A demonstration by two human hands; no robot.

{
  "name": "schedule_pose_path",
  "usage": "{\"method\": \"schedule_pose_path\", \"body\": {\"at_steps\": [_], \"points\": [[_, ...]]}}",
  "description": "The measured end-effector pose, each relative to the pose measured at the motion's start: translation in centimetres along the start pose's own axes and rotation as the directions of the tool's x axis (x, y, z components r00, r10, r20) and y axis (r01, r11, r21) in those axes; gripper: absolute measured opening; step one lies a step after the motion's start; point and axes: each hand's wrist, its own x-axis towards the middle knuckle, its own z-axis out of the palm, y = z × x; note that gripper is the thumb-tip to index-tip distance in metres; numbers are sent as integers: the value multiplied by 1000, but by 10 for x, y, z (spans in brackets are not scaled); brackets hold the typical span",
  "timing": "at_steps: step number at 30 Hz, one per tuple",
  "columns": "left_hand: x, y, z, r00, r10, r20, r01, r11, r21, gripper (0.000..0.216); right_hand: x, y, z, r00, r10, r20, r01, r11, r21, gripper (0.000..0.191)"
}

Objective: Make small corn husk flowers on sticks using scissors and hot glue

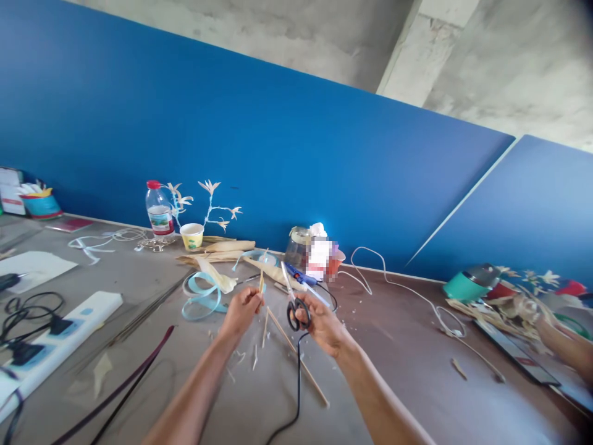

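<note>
Scissors [288, 282] with black handles, blades angled upward, are held in the right hand [327, 324] above a littered table [393, 352], as I watch remotely through the head view. The fingers close around the handle loops; I cannot tell whether the blades are parted. Just to the left, thumb and fingertips of the left hand [243, 309] form a narrow pinch on a thin tan strip [261, 281], which stands nearly upright, apart from the blades.

Behind the hands I make out a blue glue gun [296, 274] and pale dried husks [229, 247]; light-blue ribbon [204, 304] coils beside the left hand. A slender stick [308, 368] lies between the forearms, near a black cord [299, 377] running toward the lower edge. Farther back — against a blue partition [278, 154] — stand a red-capped bottle [159, 213], a paper cup [191, 237] beside blue-stemmed flowers [210, 213], and a glass jar [298, 246]. At left I see a white power strip [99, 309] with black plugs [60, 324]; at far right, another person's forearm [567, 346] reaches toward more husks.
</note>
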Motion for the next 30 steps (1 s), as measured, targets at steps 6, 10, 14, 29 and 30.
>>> {"method": "schedule_pose_path", "body": {"at_steps": [6,10,14,29,30], "points": [[-1,2,1,1000,22,18,-22,1000,1,20,-12,4,17,990,137,-21,-137,990,-23,42],[0,2,2,999,27,19,-28,999,40,22,-11,10,24,988,131,-86,-127,991,51,45],[0,5,4,999,34,11,-34,998,56,24,-7,18,27,999,-9,-53,8,999,-34,36],[-6,6,15,998,27,65,-27,1000,2,17,-13,38,33,917,-396,-52,218,607,-764,33],[-6,6,15,997,28,72,-28,1000,8,16,-13,39,33,916,-399,-50,217,597,-773,33]]}}
